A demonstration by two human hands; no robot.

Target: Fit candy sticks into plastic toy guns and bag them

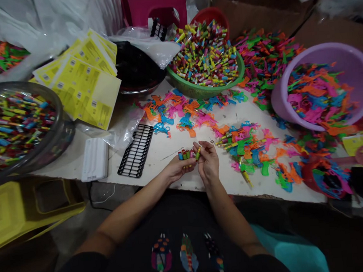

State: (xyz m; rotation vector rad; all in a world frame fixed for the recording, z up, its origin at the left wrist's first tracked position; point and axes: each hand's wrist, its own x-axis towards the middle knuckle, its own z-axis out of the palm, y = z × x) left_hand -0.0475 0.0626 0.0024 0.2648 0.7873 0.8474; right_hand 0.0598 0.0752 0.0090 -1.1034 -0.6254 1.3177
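My left hand (pixel 175 169) is closed around a row of several small coloured tubes (pixel 186 155), blue, red, green and pink at their ends. Close beside it, the fingers of my right hand (pixel 210 161) pinch one yellow-green tube (pixel 197 153). Both hands are just above the front part of the white table (pixel 169 181). To their left lies a black plastic rack (pixel 134 152) with a grid of slots. Right of my right hand spreads a pile of small toy guns (pixel 248 147) in bright colours, with a few yellow tubes among them.
A green basin (pixel 193 91) heaped with tubes stands at the back. At right, a purple bucket (pixel 321 53) of toy guns lies tilted. The left side has a dark basin (pixel 60 108) of tubes, yellow printed sheets (pixel 85 87) and a white box-like device (pixel 94 159).
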